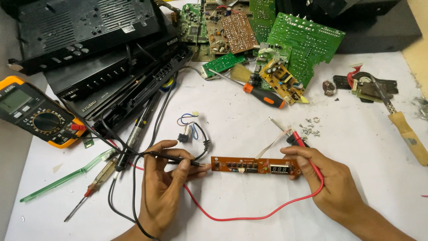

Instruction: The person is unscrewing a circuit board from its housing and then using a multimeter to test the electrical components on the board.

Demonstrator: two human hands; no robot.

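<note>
Matt brown circuit strip; glossy red lead; matt white paper sheet; rubbery orange multimeter casing.

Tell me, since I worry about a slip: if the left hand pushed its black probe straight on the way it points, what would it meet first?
Most likely the left end of the narrow brown circuit board: the left hand aims the black probe rightward, its tip at that edge.

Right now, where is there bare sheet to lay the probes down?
Bare white sheet lies between the right hand and the soldering iron. Another patch sits below the long circuit board, inside the red lead's loop. It is crowded behind: green boards, black casings, screwdriver, loose screws. The left hand holds the black probe.
</note>
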